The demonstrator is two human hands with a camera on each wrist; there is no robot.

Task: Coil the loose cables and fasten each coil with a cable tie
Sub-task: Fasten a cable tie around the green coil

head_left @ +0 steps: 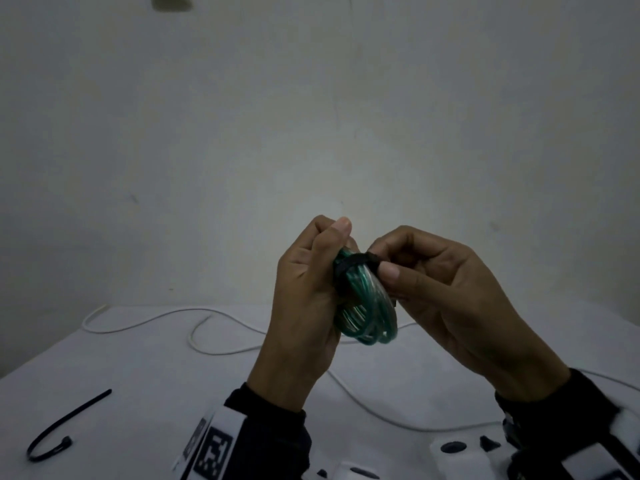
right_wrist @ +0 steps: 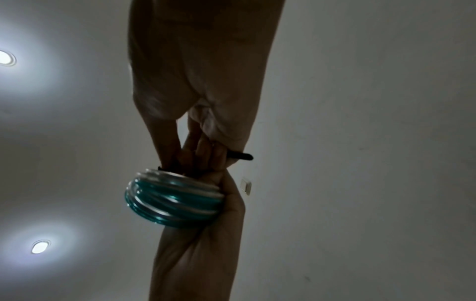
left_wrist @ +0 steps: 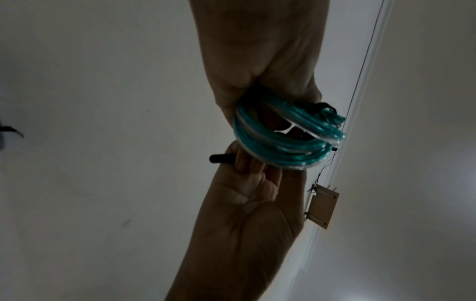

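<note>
Above the table my left hand (head_left: 313, 282) grips a coil of green translucent cable (head_left: 369, 317), thumb pointing up. A black cable tie (head_left: 351, 264) is wrapped round the top of the coil. My right hand (head_left: 382, 268) pinches the tie beside its head. In the left wrist view the left hand (left_wrist: 257, 77) holds the coil (left_wrist: 280, 142) from above, and the right hand (left_wrist: 244, 213) has the tie's tail (left_wrist: 221, 158) sticking out past its fingers. The right wrist view shows the right hand (right_wrist: 198, 114) pinching down at the coil (right_wrist: 175, 203), with the tail (right_wrist: 242, 156) poking out sideways.
A loose white cable (head_left: 214, 344) snakes across the white table (head_left: 138, 382) under my hands. A spare black cable tie (head_left: 65, 427) lies bent at the near left. A white object with dark sockets (head_left: 453, 452) sits at the near edge. A plain wall is behind.
</note>
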